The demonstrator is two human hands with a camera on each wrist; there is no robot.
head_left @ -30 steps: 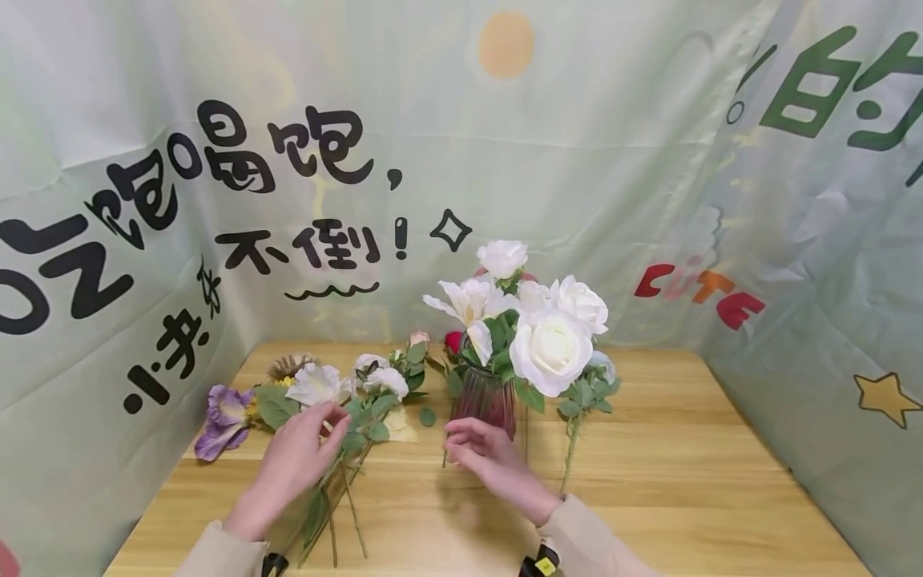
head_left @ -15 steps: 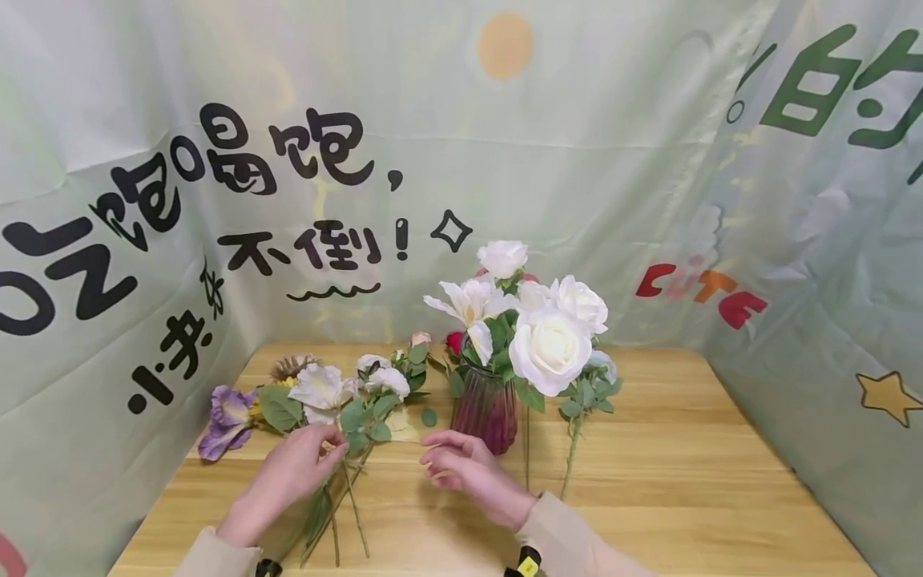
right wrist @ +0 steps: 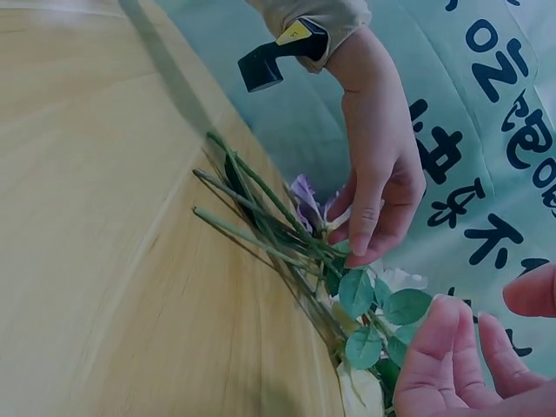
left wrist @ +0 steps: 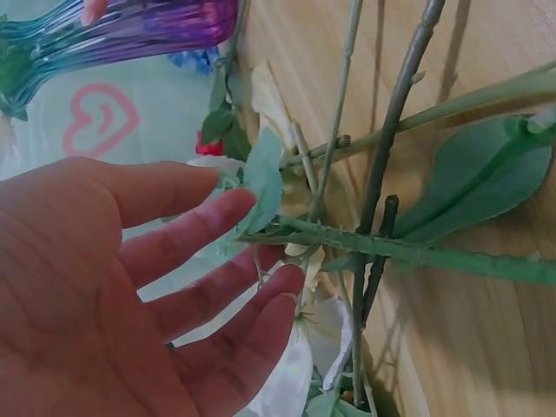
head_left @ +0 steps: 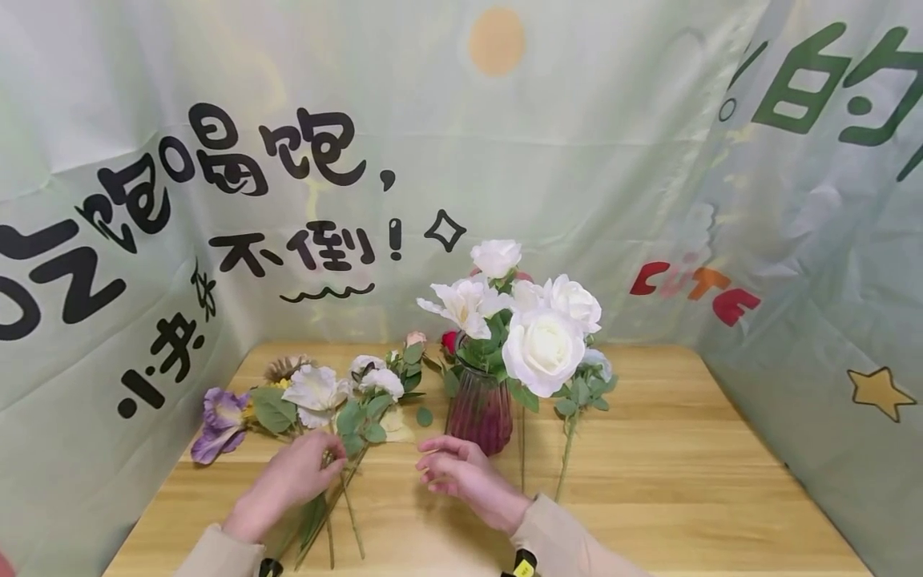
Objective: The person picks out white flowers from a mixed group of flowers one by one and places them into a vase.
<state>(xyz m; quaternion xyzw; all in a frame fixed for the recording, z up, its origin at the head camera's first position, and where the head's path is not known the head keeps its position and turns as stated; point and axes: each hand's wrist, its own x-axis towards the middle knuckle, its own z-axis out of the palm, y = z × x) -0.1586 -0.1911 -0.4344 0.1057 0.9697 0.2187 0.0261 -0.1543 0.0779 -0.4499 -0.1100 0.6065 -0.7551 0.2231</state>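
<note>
My left hand (head_left: pixel 292 477) is over the stems of loose artificial flowers on the left of the table. In the left wrist view its fingers are loosely spread, with thumb and index tips beside a green leaf (left wrist: pixel 265 178) and a thorny stem (left wrist: pixel 417 252) just beyond. Whether they touch is unclear. My right hand (head_left: pixel 472 481) hovers in front of the ribbed purple glass vase (head_left: pixel 479 413), fingers loosely bent, holding nothing. Upright in the vase stand white roses (head_left: pixel 544 349) and a white lily (head_left: pixel 461 306). The right wrist view shows both hands near the leafy stems (right wrist: pixel 261 217).
A purple iris (head_left: pixel 219 425), white blooms (head_left: pixel 317 393) and a pink rose (head_left: pixel 416 340) lie left of the vase. Behind it shows a red flower (head_left: pixel 450 342). Right of it lies a pale blue flower (head_left: pixel 597 363) with its stem. Printed cloth (head_left: pixel 577 176) encloses the wooden table (head_left: pixel 649 465).
My right hand has drawn down and left, away from the vase front. My left hand has sunk slightly towards the stems. The vase and flowers stay in place.
</note>
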